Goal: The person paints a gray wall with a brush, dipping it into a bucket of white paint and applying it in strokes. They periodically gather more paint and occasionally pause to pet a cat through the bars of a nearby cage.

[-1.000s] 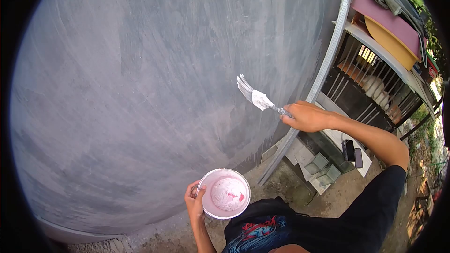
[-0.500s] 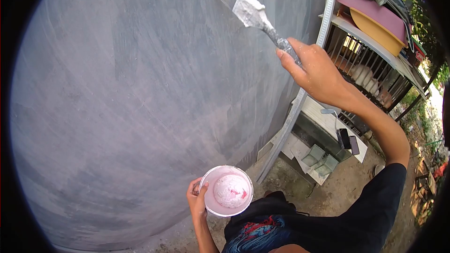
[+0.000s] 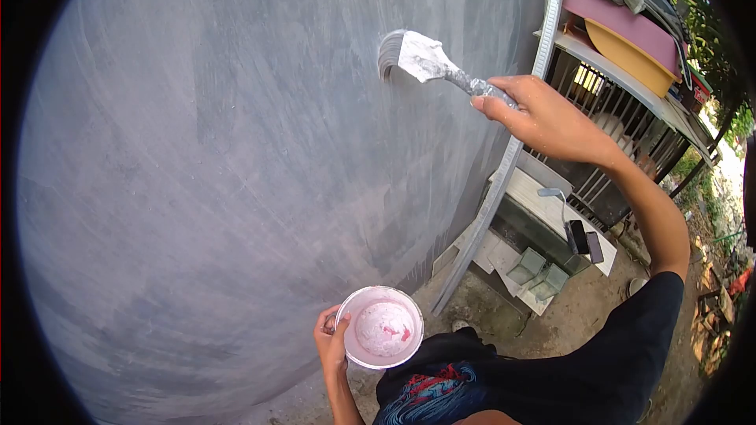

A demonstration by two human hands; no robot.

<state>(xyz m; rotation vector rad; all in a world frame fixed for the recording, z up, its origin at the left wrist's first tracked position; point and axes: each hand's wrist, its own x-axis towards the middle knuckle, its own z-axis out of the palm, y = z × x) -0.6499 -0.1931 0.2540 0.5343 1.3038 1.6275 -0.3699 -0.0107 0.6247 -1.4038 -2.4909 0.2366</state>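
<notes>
My right hand (image 3: 539, 114) is closed around the handle of a paintbrush (image 3: 423, 57), whose ferrule is caked in white paint. Its bristles bend against the grey wall (image 3: 260, 149), which carries streaky, uneven brush marks. Lower down, my left hand (image 3: 332, 340) grips the rim of a small white bucket (image 3: 379, 291), thumb over the edge. Inside the bucket is whitish-pink paint with a few red spots. The bucket is held in front of my dark shirt, close to the wall.
A metal strip (image 3: 504, 165) runs down the wall's right edge. Beyond it are a barred cage (image 3: 614, 134) with pink and yellow basins (image 3: 630, 20) on top, a paint roller (image 3: 563, 205), two dark phone-like items (image 3: 587, 240) and glass-like blocks (image 3: 539, 271) on boards.
My right hand has swung the paintbrush downward, and its bristles have gone from straight to bent against the wall. The bucket in my left hand has shifted slightly down.
</notes>
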